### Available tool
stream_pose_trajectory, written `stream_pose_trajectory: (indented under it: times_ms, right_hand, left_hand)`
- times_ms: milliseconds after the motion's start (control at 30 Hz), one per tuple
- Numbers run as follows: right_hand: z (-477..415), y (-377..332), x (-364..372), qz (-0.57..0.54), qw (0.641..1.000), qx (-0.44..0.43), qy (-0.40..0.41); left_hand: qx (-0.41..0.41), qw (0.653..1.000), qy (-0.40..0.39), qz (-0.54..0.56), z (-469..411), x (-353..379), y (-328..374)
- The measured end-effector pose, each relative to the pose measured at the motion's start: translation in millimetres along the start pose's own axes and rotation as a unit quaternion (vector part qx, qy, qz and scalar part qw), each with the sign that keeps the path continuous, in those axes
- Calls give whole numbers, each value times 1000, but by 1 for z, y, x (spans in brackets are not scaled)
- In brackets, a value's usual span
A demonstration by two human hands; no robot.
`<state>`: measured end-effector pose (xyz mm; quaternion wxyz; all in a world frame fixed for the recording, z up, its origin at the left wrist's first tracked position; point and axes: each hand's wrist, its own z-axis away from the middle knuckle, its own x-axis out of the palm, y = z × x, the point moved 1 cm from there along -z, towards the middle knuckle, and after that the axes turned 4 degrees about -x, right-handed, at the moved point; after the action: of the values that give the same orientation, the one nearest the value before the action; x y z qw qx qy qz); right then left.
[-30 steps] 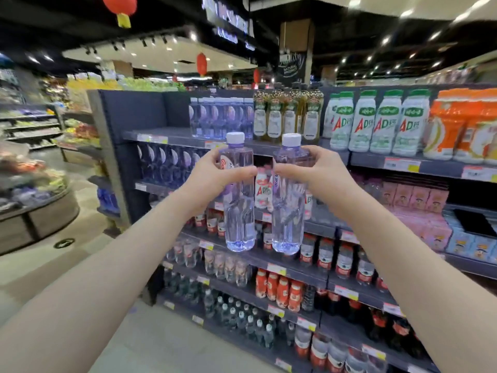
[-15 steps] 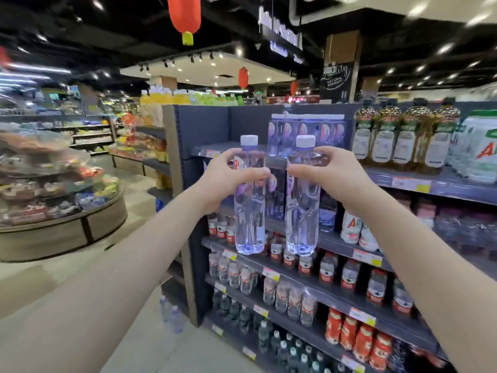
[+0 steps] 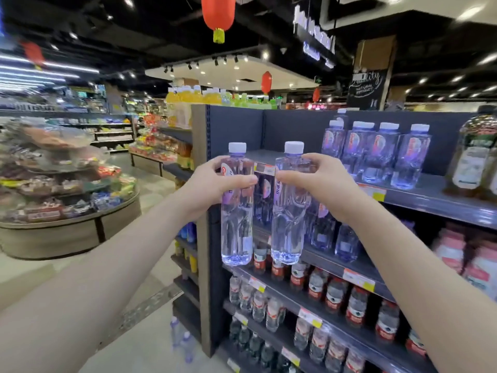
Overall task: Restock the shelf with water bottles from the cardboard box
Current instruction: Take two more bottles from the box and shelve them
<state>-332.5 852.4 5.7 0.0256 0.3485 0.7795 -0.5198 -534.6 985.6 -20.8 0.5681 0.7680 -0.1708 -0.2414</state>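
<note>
Left bottle [image 3: 236, 232], right bottle [image 3: 286, 232] vertical, caps up; left grip [image 3: 212, 184], right grip [image 3: 322, 181] each clasp one.

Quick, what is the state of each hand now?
Left hand: holds the left water bottle near its top.
Right hand: holds the right water bottle near its top.

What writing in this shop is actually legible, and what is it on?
"NATURAL PRODUCT": chalkboard sign, below a cursive word too blurred to read.
Lit overhead sign: blurred, unreadable.
Left bottle and right bottle labels: blurred.
Shelf price tags: too small.
</note>
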Motion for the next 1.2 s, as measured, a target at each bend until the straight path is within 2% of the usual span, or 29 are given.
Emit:
stream_pose_trajectory:
  times_ms: [267,500,667,800,900,1067,1200]
  right_hand:
    - [-107,23,37,-21,1000,-17,14]
    - [-173,55,61,-31,999,-15,33]
    - [-215,77,77,-25,999,-3,40]
    - [-257,88,91,-31,996,9,77]
    - [-287,89,102,-30,996,-3,86]
    - [-341,84,127,-19,991,-18,133]
    - [-388,84,152,-31,986,-28,159]
  left_hand:
    - [14,1000,-6,-22,-112,-52,-24]
    - [24,1000,-13,-3,-191,-78,-39]
    - [50,998,-47,9,-244,-88,-53]
    - [74,995,-53,37,-298,-100,-70]
    - [83,992,-85,50,-339,-115,-77]
    - [117,982,-145,-16,-396,-144,-76]
    - [118,977,-176,-5,-438,-174,-82]
